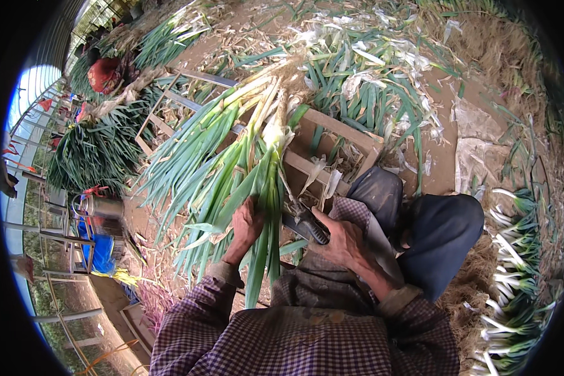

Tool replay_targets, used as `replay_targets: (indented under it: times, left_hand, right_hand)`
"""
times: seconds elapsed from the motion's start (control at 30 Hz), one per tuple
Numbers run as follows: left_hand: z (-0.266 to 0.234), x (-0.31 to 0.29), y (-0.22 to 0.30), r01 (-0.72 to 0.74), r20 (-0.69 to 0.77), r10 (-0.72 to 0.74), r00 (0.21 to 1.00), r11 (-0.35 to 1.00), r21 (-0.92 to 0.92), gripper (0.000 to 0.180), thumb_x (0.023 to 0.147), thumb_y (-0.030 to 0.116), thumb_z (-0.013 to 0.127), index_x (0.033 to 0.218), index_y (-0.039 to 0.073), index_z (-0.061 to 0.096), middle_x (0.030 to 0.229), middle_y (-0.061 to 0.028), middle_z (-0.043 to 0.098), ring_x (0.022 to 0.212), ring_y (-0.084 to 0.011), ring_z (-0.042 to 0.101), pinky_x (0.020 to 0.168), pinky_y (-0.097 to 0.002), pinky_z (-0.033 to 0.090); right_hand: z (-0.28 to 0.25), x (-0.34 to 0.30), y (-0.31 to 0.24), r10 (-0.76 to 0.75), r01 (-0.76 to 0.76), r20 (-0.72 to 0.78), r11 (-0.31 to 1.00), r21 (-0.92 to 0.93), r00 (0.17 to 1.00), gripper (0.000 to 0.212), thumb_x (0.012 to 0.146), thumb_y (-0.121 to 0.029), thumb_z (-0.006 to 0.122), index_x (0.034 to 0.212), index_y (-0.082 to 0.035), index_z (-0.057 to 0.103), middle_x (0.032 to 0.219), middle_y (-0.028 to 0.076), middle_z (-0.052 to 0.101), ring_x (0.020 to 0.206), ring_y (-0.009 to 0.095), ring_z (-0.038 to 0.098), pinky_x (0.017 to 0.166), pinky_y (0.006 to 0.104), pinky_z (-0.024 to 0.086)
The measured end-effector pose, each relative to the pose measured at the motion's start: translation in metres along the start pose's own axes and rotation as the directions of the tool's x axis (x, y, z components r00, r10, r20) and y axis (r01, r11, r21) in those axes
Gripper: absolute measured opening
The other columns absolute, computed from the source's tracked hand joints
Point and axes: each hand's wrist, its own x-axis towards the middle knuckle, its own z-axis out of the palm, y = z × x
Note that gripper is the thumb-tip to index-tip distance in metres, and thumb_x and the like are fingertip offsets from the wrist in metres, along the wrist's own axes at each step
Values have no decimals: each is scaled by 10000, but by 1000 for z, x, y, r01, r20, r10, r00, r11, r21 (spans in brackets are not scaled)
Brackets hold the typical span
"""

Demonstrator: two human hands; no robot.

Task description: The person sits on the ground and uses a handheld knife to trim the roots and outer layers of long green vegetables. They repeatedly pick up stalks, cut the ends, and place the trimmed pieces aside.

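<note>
Curled round green onions (271, 164) is the left hand (247, 220); round a black handle (311, 227), the right hand (343, 243). Farther off, a wooden frame (344, 130) bears an onion pile (191, 145) at left; the held onions slant nearer, on the pile's right, the handle just beside them.

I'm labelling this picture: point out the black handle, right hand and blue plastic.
Black handle (311, 225): head view, its middle.
Right hand (344, 244): head view, back of hand.
Blue plastic (103, 252): head view, lower part.

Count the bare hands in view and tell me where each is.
2: the left hand, holding long green leaves; the right hand, around a black handle. Any others may be hidden.
</note>
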Motion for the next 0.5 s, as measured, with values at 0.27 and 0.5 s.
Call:
replay_targets:
  times: [0.27,0.5]
  left_hand:
    - [-34,-36,26,183,133,-163,978,971,-156,344,761,126,703,1074,9,624,943,-229,687,890,-418,670,765,-466,517]
    - [-39,-50,17,195,110,-175,978,957,-216,337,759,130,732,1047,2,615,868,-206,673,816,-379,668,735,-449,513]
  right_hand:
    - [2,1,-8,15,-15,8,1000,2,1000,831,708,-286,820,1460,-132,500,890,208,715,836,395,699,772,469,541]
    - [12,42,-5,-11,12,-51,1000,8,999,818,708,-289,789,1454,-115,501,896,214,718,845,396,703,779,479,543]
